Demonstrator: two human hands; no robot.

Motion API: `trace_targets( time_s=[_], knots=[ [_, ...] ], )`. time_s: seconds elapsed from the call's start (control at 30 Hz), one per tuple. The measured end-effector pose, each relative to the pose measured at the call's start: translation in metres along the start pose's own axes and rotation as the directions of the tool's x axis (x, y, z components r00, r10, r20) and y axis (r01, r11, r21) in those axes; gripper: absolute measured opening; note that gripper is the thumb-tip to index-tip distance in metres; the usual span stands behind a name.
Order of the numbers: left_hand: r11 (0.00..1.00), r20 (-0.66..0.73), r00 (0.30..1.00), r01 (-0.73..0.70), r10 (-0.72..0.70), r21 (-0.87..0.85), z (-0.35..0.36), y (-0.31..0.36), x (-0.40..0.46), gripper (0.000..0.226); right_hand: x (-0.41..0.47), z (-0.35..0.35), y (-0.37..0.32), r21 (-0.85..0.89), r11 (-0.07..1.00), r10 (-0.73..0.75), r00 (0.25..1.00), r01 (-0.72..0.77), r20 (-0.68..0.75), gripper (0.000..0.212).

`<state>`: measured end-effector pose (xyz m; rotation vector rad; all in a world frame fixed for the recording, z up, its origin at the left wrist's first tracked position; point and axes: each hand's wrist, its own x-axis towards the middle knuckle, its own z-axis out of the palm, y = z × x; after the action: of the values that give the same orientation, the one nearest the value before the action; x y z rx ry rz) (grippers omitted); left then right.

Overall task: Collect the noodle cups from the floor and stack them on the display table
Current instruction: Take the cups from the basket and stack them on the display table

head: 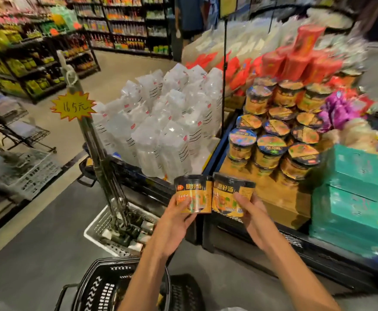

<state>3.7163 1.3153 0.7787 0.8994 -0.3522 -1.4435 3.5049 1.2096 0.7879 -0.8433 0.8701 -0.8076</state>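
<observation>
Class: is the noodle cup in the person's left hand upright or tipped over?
Upright: the left cup, gripped by the left hand, has its dark lid rim on top and its label reads level.

— What is the person wearing on the arms?

— Nothing: both forearms are bare to the frame's bottom edge. The left hand (174, 217) and right hand (252, 213) carry no gloves, rings, or watch.

— Sleeves?

— None visible.
</observation>
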Motion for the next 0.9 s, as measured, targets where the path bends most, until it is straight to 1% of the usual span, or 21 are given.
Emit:
trace_targets(
  time_s=[0.07,0.13,0.17,0.2,0.23,0.3,0.4,0.5,0.6,0.73,0.9],
  knots=[
    [0.999,-0.003,1.000,-0.007,0.007,0.052,0.027,-0.005,0.016,0.093,0.002,-0.025,-0.012,0.006,0.999,-0.042,0.999,0.042,-0.031,0.074],
    [0.997,0.002,1.000,0.001,-0.001,0.079,0.052,-0.013,0.032,0.092,0.005,-0.049,-0.025,0.050,0.998,-0.041,0.997,0.044,-0.066,0.092],
    [0.997,0.007,1.000,0.009,-0.010,0.081,0.063,-0.017,0.040,0.089,0.008,-0.060,-0.032,0.070,0.997,-0.034,0.997,0.040,-0.075,0.098],
    [0.996,0.012,1.000,0.015,-0.016,0.082,0.072,-0.020,0.047,0.083,0.010,-0.069,-0.039,0.072,0.997,-0.034,0.996,0.040,-0.081,0.098],
    [0.996,0.022,1.000,0.020,-0.022,0.088,0.080,-0.024,0.054,0.077,0.011,-0.077,-0.046,0.058,0.997,-0.039,0.996,0.044,-0.080,0.094],
    [0.992,0.049,0.998,0.033,-0.039,0.118,0.096,-0.031,0.068,0.073,0.014,-0.091,-0.058,0.005,0.999,-0.044,0.997,0.044,-0.066,0.081],
    [0.986,0.069,0.996,0.051,-0.063,0.160,0.114,-0.037,0.087,0.073,0.021,-0.108,-0.073,-0.022,0.997,-0.070,0.994,0.069,-0.089,0.083],
    [0.976,0.094,0.992,0.063,-0.085,0.209,0.127,-0.038,0.109,0.069,0.032,-0.121,-0.086,-0.011,0.996,-0.087,0.989,0.086,-0.120,0.080],
    [0.964,0.115,0.989,0.059,-0.091,0.258,0.137,-0.037,0.135,0.065,0.045,-0.133,-0.098,0.002,0.997,-0.077,0.987,0.078,-0.139,0.084],
    [0.940,0.101,0.991,0.054,-0.093,0.338,0.155,-0.030,0.177,0.071,0.068,-0.148,-0.115,0.055,0.994,-0.082,0.982,0.092,-0.168,0.078],
    [0.916,0.124,0.990,0.016,-0.071,0.402,0.182,-0.016,0.241,0.084,0.102,-0.163,-0.136,0.053,0.988,-0.133,0.967,0.148,-0.219,0.072]
  ],
)
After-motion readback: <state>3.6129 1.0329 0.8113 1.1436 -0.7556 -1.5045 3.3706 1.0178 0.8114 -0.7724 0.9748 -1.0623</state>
